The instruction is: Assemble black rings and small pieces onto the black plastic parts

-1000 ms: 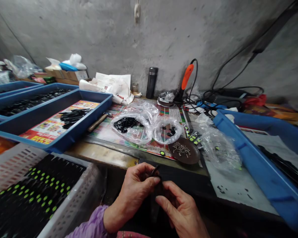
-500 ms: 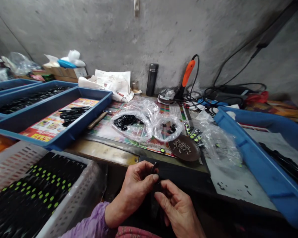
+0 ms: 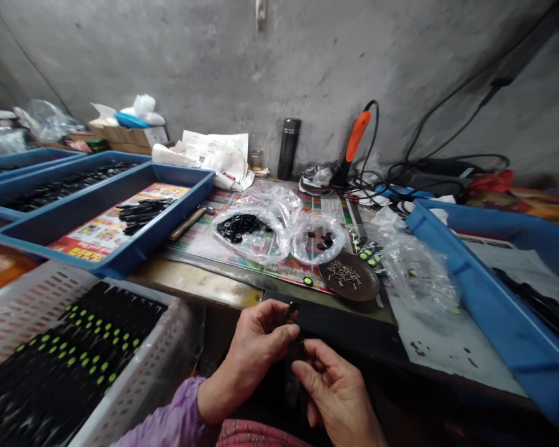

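Note:
My left hand (image 3: 256,344) is closed, thumb against fingers, on a slim black part (image 3: 290,310) whose tip stands up above the thumb. Close beside it, lower and to the right, my right hand (image 3: 335,388) is closed with thumb and forefinger drawn together. What it pinches is dark and lost against the dark background. Both hands are in front of the bench edge. Just beyond them lie a round black piece with a lime-green centre (image 3: 308,281) and a brown dish (image 3: 370,287) of small metal pins or screws.
Clear bags (image 3: 279,251) of black parts lie mid-bench. Left are blue trays (image 3: 116,267), a hammer (image 3: 187,224) and a white basket (image 3: 135,347) of black, green-dotted pieces. A blue tray (image 3: 489,310) stands right. Behind are a dark flask (image 3: 289,149) and an orange-handled tool (image 3: 357,136).
The view has shifted slightly, so the bench things appear a little further right. Both hands keep nearly the same pose and hold.

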Demonstrator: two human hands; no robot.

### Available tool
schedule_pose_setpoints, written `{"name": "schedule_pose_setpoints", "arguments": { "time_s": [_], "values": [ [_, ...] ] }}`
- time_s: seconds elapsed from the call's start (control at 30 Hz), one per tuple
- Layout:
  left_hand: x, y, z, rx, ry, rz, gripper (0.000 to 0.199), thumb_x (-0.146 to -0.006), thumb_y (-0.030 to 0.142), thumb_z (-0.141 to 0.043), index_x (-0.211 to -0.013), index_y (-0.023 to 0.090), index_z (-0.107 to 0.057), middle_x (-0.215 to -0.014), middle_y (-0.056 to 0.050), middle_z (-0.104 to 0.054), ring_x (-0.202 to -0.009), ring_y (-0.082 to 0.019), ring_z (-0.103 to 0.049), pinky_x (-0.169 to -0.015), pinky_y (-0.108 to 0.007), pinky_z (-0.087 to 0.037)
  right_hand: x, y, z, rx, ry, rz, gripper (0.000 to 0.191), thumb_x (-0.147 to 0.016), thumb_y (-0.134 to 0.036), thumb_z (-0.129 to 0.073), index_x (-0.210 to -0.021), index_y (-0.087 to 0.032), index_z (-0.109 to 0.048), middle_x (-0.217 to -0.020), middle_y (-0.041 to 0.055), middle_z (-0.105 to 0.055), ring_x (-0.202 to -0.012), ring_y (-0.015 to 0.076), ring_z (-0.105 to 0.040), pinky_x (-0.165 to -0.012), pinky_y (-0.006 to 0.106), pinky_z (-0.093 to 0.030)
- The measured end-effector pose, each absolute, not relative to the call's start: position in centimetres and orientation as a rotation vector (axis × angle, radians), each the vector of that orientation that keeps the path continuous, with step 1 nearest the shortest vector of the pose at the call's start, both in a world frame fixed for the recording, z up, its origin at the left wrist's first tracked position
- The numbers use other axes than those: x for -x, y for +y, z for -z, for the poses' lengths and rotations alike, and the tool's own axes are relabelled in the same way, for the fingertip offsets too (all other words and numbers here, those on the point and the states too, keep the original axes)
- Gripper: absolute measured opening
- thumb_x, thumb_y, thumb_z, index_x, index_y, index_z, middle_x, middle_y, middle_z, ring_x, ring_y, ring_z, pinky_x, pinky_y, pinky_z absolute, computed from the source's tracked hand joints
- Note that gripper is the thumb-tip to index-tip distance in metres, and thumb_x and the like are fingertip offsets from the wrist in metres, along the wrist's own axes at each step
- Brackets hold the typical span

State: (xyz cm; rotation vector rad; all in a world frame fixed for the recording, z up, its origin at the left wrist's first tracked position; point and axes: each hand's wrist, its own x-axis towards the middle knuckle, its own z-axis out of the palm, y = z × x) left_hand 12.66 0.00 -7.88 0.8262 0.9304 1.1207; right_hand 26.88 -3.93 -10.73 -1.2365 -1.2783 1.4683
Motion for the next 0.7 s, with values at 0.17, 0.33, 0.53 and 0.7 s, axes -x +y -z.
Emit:
{"name": "schedule_pose_setpoints", "arguments": {
  "time_s": [0.17, 0.33, 0.53, 0.7],
  "values": [
    [-12.2, -0.2, 7.9, -0.778, 0.944, -1.141, 0.045, -0.069, 0.047, -0.081, -0.089, 0.015, -0.058, -0.062, 0.004, -0.057, -0.041, -0.003, -0.039, -0.039, -0.015, -0.026, -26.9, -4.1, 10.7, 1.259, -1.178, -1.427, 0.054, -0.080, -0.062, -0.072, -0.110, -0.017, -0.067, -0.065, -0.0041, -0.051, -0.037, 0.0042, -0.042, -0.035, 0.012, -0.031],
    [-11.4, -1.0, 7.9, -0.902, 1.038, -1.113, 0.038, -0.075, 0.048, -0.075, -0.080, 0.014, -0.060, -0.061, 0.002, -0.056, -0.046, -0.005, -0.041, -0.043, -0.017, -0.029, -27.7, -3.4, 11.7, 1.199, -1.224, -1.472, 0.058, -0.084, -0.060, -0.070, -0.124, -0.020, -0.060, -0.068, -0.0036, -0.052, -0.039, 0.0062, -0.046, -0.035, 0.014, -0.039],
    [-11.5, -2.2, 7.6, -1.013, 1.051, -1.093, 0.034, -0.074, 0.045, -0.075, -0.072, 0.011, -0.070, -0.065, -0.001, -0.059, -0.062, -0.011, -0.047, -0.057, -0.020, -0.038, -27.1, -3.9, 10.8, 1.224, -1.135, -1.366, 0.057, -0.080, -0.059, -0.076, -0.119, -0.020, -0.063, -0.067, -0.0025, -0.056, -0.044, 0.0068, -0.046, -0.038, 0.013, -0.041],
    [-12.1, -2.4, 7.8, -0.942, 1.028, -1.082, 0.032, -0.073, 0.042, -0.076, -0.073, 0.010, -0.074, -0.067, -0.003, -0.063, -0.063, -0.012, -0.050, -0.060, -0.021, -0.040, -26.7, -4.3, 10.1, 1.224, -1.090, -1.344, 0.055, -0.076, -0.057, -0.080, -0.114, -0.020, -0.067, -0.066, -0.0021, -0.058, -0.046, 0.0076, -0.047, -0.040, 0.014, -0.041]
  ]
}}
